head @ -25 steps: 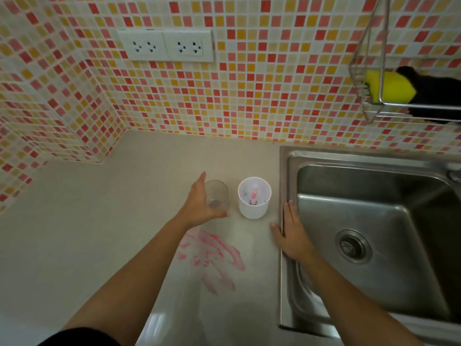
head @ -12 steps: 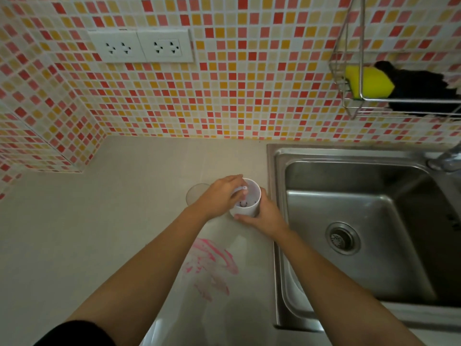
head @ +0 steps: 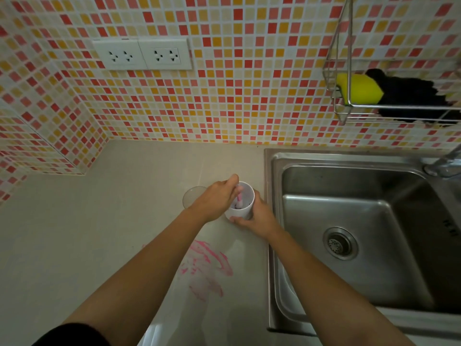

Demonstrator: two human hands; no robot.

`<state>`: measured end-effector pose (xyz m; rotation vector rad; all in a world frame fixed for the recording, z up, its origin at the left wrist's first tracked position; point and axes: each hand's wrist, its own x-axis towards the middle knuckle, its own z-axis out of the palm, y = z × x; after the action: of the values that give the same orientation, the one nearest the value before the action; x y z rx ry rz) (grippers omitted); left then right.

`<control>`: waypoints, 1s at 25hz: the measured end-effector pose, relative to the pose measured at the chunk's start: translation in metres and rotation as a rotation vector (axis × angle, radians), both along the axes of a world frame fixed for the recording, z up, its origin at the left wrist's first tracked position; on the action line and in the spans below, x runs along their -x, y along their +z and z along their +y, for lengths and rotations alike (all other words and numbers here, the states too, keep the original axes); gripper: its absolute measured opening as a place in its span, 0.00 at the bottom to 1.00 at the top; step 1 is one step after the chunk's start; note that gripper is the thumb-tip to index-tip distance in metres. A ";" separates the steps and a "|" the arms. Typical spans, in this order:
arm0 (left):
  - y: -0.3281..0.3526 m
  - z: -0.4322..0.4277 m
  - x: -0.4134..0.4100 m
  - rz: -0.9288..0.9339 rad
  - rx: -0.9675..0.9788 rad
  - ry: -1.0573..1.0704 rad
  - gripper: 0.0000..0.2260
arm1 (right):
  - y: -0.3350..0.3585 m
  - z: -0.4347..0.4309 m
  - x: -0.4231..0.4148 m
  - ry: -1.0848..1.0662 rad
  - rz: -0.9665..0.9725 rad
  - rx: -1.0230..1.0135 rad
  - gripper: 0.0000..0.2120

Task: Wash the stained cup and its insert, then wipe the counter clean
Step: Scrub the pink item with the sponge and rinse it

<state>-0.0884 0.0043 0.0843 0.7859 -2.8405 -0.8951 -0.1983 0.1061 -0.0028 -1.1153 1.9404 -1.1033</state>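
Note:
A white cup (head: 245,208) stands on the beige counter (head: 99,233) just left of the sink. My right hand (head: 257,217) is wrapped around its right side and base. My left hand (head: 214,198) reaches over the rim, its fingertips pinching the pink-stained stem of the insert (head: 239,198) inside the cup. Behind my left hand stands a clear plastic cup (head: 193,196), partly hidden by it. A smeared pink stain (head: 207,263) marks the counter between my forearms.
The steel sink (head: 359,236) lies to the right, its tap (head: 444,163) at the far right edge. A wire rack (head: 349,103) on the tiled wall holds a yellow sponge (head: 359,89) and a black cloth (head: 409,96). Two wall sockets (head: 142,54) sit above the counter.
My left hand left the clear cup and went into the white cup's mouth. My right hand moved off the sink edge and took hold of the white cup. The insert stem now sits higher.

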 end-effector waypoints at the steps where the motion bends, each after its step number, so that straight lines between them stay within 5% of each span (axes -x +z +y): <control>1: 0.007 0.001 -0.001 0.013 0.014 0.027 0.09 | 0.001 0.000 0.001 0.026 -0.005 -0.020 0.54; 3: 0.024 0.001 0.001 0.100 0.027 0.128 0.14 | 0.004 0.007 0.003 0.060 0.030 -0.122 0.60; 5: 0.041 0.006 0.007 0.279 -0.025 0.231 0.15 | 0.016 0.025 0.009 -0.056 0.085 -0.120 0.51; 9: 0.058 0.042 0.042 0.545 -0.369 0.301 0.12 | 0.084 0.084 0.044 -0.515 0.396 0.513 0.17; 13: 0.061 0.084 0.079 0.602 -0.454 0.276 0.10 | 0.200 0.108 0.113 -0.604 0.744 0.800 0.06; 16: 0.064 0.101 0.092 0.630 -0.473 0.263 0.06 | 0.255 0.080 0.171 -0.564 0.777 0.445 0.13; 21: 0.082 0.120 0.091 0.653 -0.328 0.250 0.05 | 0.269 0.019 0.216 -0.181 0.706 -0.485 0.45; 25: 0.090 0.123 0.081 0.684 -0.244 0.260 0.06 | 0.260 -0.001 0.219 -0.162 0.714 -0.569 0.44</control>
<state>-0.1695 0.1271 0.1741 0.6757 -2.0200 -1.1954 -0.4175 0.1047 0.2573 -1.1105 2.6898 -0.1511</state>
